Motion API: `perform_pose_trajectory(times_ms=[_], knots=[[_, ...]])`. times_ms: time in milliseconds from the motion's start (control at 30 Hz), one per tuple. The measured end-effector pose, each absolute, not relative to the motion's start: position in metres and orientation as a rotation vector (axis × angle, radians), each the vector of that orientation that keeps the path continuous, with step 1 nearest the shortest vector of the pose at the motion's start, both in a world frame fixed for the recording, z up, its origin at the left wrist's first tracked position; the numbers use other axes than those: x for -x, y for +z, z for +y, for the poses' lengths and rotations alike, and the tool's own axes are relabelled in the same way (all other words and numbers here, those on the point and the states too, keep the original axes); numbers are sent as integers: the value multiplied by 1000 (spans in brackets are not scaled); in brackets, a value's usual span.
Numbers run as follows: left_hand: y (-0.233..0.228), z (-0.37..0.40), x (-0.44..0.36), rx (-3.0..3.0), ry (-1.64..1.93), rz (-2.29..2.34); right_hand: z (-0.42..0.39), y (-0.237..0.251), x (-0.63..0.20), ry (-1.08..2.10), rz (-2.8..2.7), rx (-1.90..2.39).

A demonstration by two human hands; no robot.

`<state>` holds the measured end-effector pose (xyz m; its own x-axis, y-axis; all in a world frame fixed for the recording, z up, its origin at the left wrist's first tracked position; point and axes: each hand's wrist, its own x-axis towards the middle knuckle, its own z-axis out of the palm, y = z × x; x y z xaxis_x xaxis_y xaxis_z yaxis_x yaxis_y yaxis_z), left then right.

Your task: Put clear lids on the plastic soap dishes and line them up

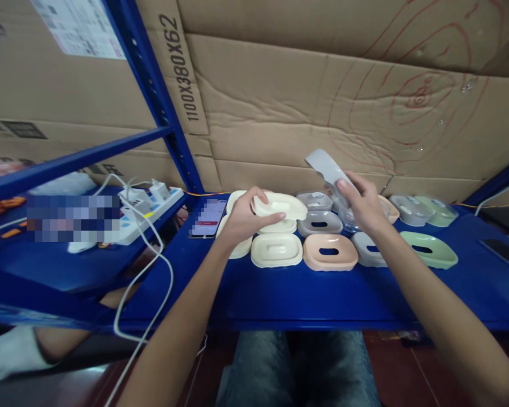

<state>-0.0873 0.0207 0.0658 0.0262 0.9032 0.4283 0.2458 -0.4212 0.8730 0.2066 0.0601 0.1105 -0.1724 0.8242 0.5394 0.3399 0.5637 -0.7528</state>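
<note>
left hand clamped on cream lid at frame center, right hand pinching tilted grey lid only at its low end, could slip onto the clear tub below

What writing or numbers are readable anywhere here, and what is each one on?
"1100X380X62": printed along the edge of a cardboard box behind the blue shelf post.
White label on the box at top left: print too small to read.
Dark printed marks on the left box: blurred, unreadable.
Phone screen: pixelated, unreadable.
Red scribbles on the cardboard: drawn loops, no words.
Nothing readable on the plastic dishes.
</note>
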Motion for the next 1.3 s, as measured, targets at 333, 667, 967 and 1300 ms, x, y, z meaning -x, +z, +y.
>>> perform_pose_trajectory(times_ms=[333,667,967,1300], knots=[[79,0,100,-2239,914,1285,55,104,-233,584,-1746,1036],[53,-8,106,-2363,774,1292,55,96,-232,593,-1807,1022],[50,-15,99,-2463,615,1325,62,95,-215,346,-2086,976],[40,-16,97,-2544,603,1281,126,89,-146,-122,-2639,1151]])
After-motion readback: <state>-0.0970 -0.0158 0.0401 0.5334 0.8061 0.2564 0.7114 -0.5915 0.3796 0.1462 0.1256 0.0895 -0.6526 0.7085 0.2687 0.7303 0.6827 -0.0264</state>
